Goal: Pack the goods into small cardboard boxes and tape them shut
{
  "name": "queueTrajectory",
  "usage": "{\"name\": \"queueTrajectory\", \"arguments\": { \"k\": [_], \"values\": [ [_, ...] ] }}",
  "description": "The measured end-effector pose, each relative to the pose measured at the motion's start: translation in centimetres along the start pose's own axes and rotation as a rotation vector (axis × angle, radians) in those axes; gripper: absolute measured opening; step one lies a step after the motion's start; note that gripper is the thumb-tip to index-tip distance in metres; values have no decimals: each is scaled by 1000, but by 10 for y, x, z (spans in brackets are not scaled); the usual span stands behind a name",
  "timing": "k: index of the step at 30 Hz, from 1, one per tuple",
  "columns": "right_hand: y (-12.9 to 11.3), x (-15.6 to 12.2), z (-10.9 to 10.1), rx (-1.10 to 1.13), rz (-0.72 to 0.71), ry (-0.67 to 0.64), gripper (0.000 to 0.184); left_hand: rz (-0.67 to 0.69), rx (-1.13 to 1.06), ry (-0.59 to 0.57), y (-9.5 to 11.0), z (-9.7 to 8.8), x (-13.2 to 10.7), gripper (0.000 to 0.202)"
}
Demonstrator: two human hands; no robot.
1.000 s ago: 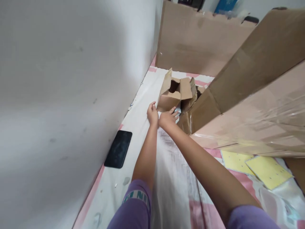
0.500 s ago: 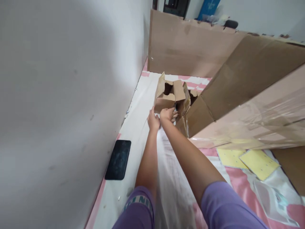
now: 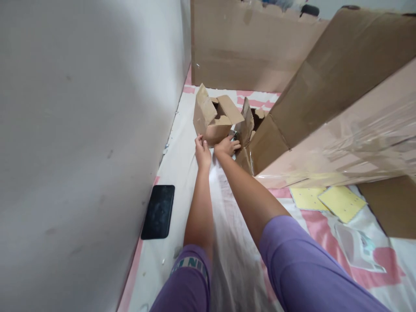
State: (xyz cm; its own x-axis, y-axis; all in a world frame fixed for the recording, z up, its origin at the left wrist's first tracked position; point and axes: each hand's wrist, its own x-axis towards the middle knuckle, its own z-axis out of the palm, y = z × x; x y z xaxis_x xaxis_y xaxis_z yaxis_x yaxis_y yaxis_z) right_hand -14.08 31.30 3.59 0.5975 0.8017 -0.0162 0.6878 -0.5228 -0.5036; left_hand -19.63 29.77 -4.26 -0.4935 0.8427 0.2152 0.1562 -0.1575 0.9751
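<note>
A small brown cardboard box [image 3: 218, 131] stands on the bedsheet with its top flaps up and partly open. My left hand [image 3: 203, 152] is at its near left corner, thumb and fingers against the cardboard. Beside the box's near right corner, my right hand [image 3: 226, 146] has its fingers curled towards a large cardboard carton [image 3: 325, 125]. A small shiny, dark-and-pale thing [image 3: 233, 134] shows by those fingertips, too little of it to name. A torn flap [image 3: 246, 117] of the carton rises just right of the box.
A white wall [image 3: 97, 130] runs along the left. The phone [image 3: 158, 212] lies beside it on the pink-and-white sheet [image 3: 240, 242]. A tall cardboard panel [image 3: 247, 52] closes off the back. Yellow cards [image 3: 342, 203] and a clear plastic bag [image 3: 355, 249] lie at the right.
The small box has turned slightly and shifted a little left, so a gap shows between it and the carton's flap. Both hands stay at its near side. The view has tilted down.
</note>
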Motion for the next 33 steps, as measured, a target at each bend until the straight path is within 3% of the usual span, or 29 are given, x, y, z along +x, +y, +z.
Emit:
{"name": "queueTrajectory", "arguments": {
  "k": [3, 6, 9, 14, 19, 23, 26, 29, 31, 33],
  "values": [
    [1, 2, 4, -19, 6, 3, 45, 14, -11, 35, 0, 0, -2, 43],
    [5, 1, 9, -28, -27, -7, 40, 88, 57, 53, 3, 0, -3, 49],
    [17, -5, 13, -36, -131, -17, 47, 80, 122, 78, 8, -1, -3, 53],
    [39, -19, 17, -40, -416, -6, 64, -3, 208, 275, 15, -11, -1, 46],
    [45, -38, 18, 99, -451, -58, 67, 20, 13, 377, 21, -26, -3, 38],
    [45, -58, 16, 308, -595, -106, 64, 81, -6, 515, 29, -48, -2, 42],
    [45, -70, 8, 485, -621, -107, 61, 18, -89, 613, 32, -62, 5, 45],
    [53, -81, -12, 679, -563, -56, 54, -84, -175, 648, 35, -64, 14, 62],
    [67, -92, -31, 818, -536, -55, 52, -86, -211, 590, 40, -60, 16, 73],
    [89, -109, -53, 956, -512, -129, 55, -39, -250, 440, 51, -57, 11, 78]
  ]
}}
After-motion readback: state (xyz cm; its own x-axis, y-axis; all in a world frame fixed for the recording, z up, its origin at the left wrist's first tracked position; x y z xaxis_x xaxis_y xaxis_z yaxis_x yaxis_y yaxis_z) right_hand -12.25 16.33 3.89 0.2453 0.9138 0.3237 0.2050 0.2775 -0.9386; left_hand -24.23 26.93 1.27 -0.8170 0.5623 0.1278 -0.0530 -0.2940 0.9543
